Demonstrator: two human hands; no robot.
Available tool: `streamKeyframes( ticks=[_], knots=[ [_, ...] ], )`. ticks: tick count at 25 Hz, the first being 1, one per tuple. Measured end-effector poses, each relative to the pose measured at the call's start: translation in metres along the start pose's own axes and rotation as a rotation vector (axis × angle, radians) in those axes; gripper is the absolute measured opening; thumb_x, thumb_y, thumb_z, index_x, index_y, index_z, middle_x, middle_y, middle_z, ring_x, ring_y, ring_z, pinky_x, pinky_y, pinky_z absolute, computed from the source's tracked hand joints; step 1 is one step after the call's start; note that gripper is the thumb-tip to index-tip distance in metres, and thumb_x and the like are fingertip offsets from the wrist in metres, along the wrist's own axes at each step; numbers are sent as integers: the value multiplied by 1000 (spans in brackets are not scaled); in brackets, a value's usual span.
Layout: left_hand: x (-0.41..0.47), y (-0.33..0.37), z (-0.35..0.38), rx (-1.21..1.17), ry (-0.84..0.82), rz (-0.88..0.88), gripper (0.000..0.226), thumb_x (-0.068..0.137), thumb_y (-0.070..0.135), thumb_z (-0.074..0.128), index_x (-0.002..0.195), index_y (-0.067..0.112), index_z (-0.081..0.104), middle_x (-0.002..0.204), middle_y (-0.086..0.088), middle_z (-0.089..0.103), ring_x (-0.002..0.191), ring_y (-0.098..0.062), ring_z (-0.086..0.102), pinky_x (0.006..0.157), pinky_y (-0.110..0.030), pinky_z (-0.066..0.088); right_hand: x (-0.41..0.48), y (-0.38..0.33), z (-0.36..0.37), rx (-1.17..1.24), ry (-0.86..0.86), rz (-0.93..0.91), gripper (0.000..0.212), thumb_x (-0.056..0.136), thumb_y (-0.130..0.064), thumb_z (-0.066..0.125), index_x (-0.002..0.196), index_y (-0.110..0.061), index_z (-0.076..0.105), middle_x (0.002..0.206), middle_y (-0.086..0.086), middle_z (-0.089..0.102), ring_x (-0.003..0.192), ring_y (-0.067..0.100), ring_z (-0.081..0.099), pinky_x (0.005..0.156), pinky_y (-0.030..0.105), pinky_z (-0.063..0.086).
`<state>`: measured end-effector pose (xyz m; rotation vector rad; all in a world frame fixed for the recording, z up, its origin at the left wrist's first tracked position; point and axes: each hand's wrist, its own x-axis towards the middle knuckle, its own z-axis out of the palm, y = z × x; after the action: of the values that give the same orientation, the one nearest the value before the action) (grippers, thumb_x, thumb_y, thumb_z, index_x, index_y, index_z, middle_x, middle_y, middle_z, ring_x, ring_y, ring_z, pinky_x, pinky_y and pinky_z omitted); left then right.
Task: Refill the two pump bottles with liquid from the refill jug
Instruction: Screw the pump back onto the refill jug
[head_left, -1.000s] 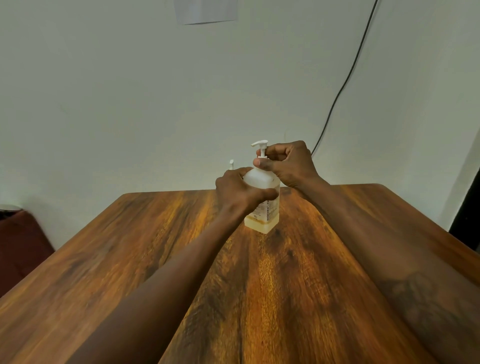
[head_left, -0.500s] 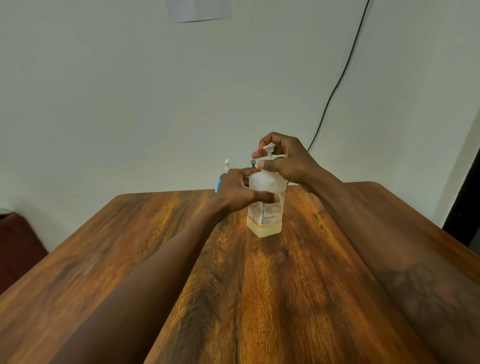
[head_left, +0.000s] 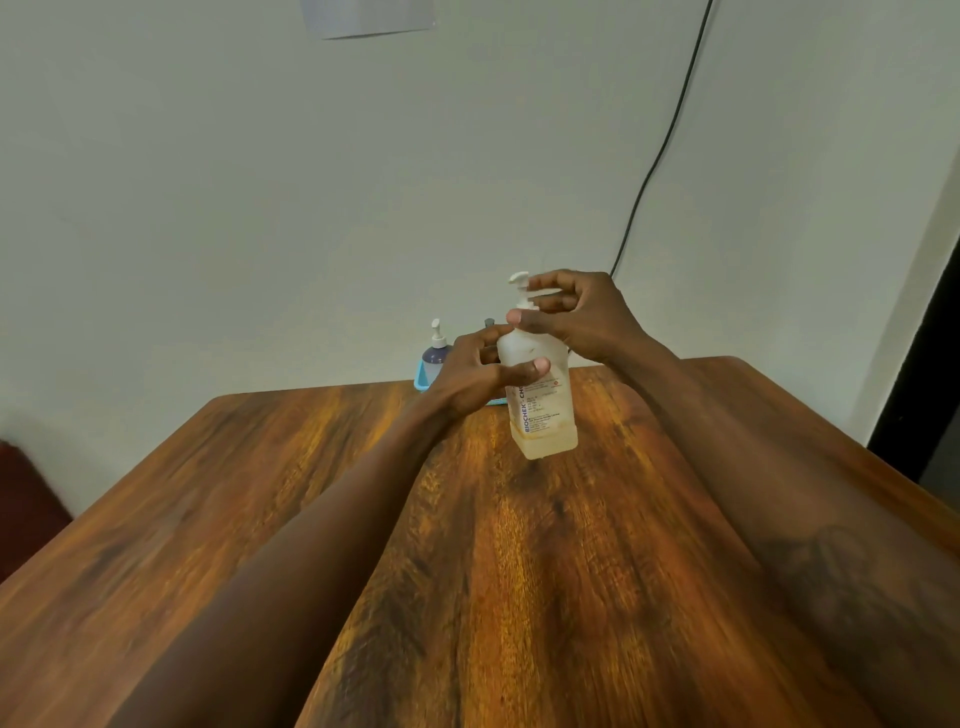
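Observation:
A translucent white pump bottle (head_left: 545, 415) with a little yellowish liquid at its bottom stands tilted on the wooden table (head_left: 260, 493). My left hand (head_left: 475, 371) grips its shoulder, thumb across the front. My right hand (head_left: 576, 317) holds the white pump head and collar at the top with its fingertips. Behind my left hand, a second pump bottle (head_left: 436, 348) with a bluish body sits in a light blue tray (head_left: 423, 376) near the wall. A dark cap tip (head_left: 489, 322) shows just behind my fingers; what it belongs to is hidden.
The table's far edge meets a pale wall. A black cable (head_left: 660, 156) runs down the wall behind my right hand. A dark red seat (head_left: 26, 499) stands at the left below the table edge. A dark doorway (head_left: 930, 364) is at the right.
The bottle now leans more, its base swung toward me. My right fingers have shifted around the pump collar. The view has dropped, showing the blue tray and second bottle.

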<state>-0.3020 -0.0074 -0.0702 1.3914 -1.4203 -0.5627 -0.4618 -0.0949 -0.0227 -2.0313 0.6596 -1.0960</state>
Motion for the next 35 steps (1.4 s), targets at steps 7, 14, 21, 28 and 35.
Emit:
streamKeyframes(
  ticks=[7,14,21,28,35],
  knots=[
    [60,-11,20,128,-78,-28,70,72,51,80,133,23,59,122,2,72,105,-21,72,90,-41,61,28,36,-25,-207,110,45,46,73,-38,89,112,-17,76,106,1,77,87,9,72,81,29,60],
    [137,-17,43,-18,-128,-160,55,91,29,74,143,24,55,137,-3,64,120,-31,63,91,-48,59,71,88,-62,-106,56,119,36,87,-22,78,122,-15,72,119,3,73,103,19,70,92,37,59],
    [213,-41,64,163,-203,-128,53,90,21,77,139,15,58,126,-5,70,108,-26,70,82,-43,63,132,152,-80,18,-84,113,28,98,-9,63,124,-15,69,125,0,69,113,23,67,96,39,57],
    [288,-92,95,306,-77,-114,63,70,28,93,128,13,71,124,-1,72,100,-19,72,77,-26,61,181,228,-84,-126,25,120,35,86,-22,80,119,-15,75,112,0,76,102,16,72,94,37,59],
    [332,-128,115,334,-26,-224,71,66,41,94,129,17,70,128,-1,71,107,-20,69,93,-36,59,219,265,-82,-123,21,223,39,82,-20,84,120,-14,74,114,2,76,97,8,71,90,24,56]
  ],
)
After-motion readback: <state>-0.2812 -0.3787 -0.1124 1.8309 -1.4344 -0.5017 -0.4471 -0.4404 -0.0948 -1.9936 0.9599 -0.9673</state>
